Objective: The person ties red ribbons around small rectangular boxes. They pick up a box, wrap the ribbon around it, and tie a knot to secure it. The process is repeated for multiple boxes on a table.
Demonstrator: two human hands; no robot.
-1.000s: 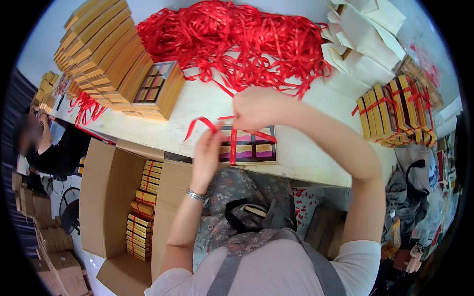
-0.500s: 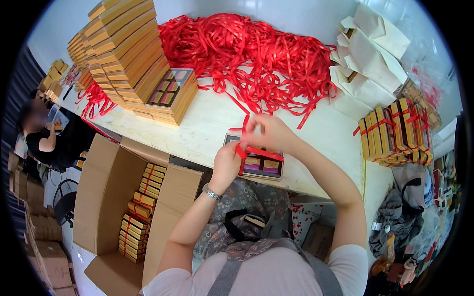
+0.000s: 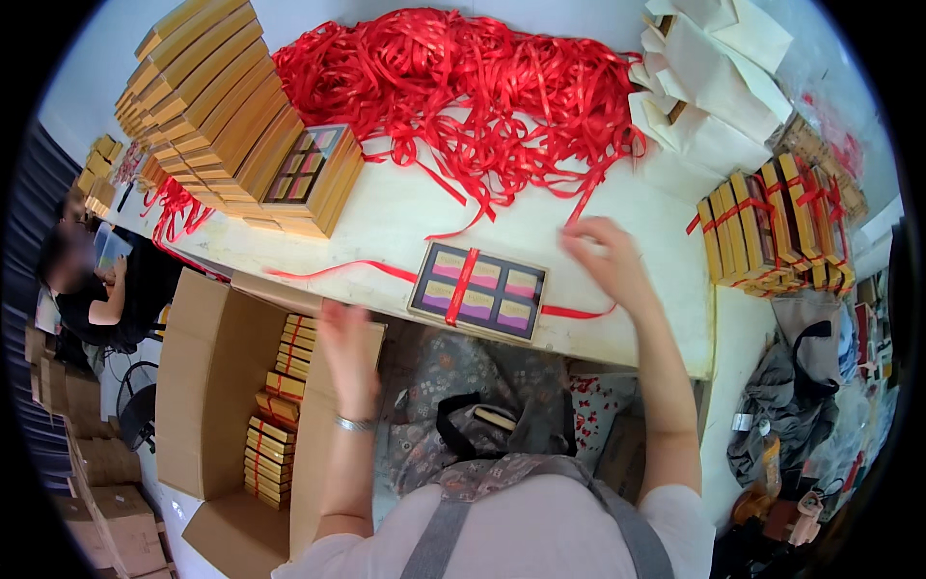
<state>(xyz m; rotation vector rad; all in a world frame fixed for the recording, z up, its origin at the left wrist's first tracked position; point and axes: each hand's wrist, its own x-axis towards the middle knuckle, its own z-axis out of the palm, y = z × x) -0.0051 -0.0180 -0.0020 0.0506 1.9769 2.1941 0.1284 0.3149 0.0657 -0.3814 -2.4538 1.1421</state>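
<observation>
A flat gift box [image 3: 526, 280] with a gold edge lies near the front edge of the table, its dark inside holding several pink, purple and cream packets. One red ribbon [image 3: 463, 287] crosses its top left of centre; a tail runs out leftward and another to the right along the tabletop. My right hand [image 3: 606, 259] hovers beyond the box's right side, fingers bent and apart, nothing held, close to a loose ribbon strand from the pile. Blurred by motion, my left hand [image 3: 347, 352] is left of the box over the carton's flap, fingers stretched out and apparently holding nothing.
Behind lies a big heap of red ribbons [image 3: 453, 77]. Tall stacks of gold boxes [image 3: 217, 116] stand left, white paper bags [image 3: 714, 87] and ribbon-tied boxes [image 3: 772, 227] right. An open carton [image 3: 207, 386] with tied boxes is at lower left. Another person [image 3: 92, 280] sits far left.
Both hands have let go of the ribbon at the box and moved apart, left hand down-left, right hand rightward. The ribbon now lies across the box with its tails spread. The view has shifted slightly.
</observation>
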